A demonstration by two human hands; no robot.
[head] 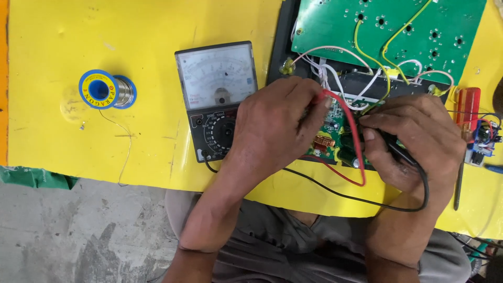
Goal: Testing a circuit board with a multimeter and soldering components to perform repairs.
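The left hand point(272, 126) is closed in a pinch on the red probe point(320, 100), its tip lowered to the small board point(335, 137); the right hand point(414, 139) is closed in a pinch on the black probe point(390, 144), held just beside the left hand over the same board; the contact points are hidden by the fingers. The red lead point(356, 152) loops between the two hands; the black lead point(335, 194) runs across the table's front edge. The meter point(217, 99) lies flat, touching the left hand's outer side, needle dial facing up. The large green board point(387, 26) lies beyond the hands, joined by white and yellow wires. A red-handled screwdriver point(467, 112) lies right of the right hand; a solder spool point(107, 90) rests well apart at left on the yellow table point(63, 42).
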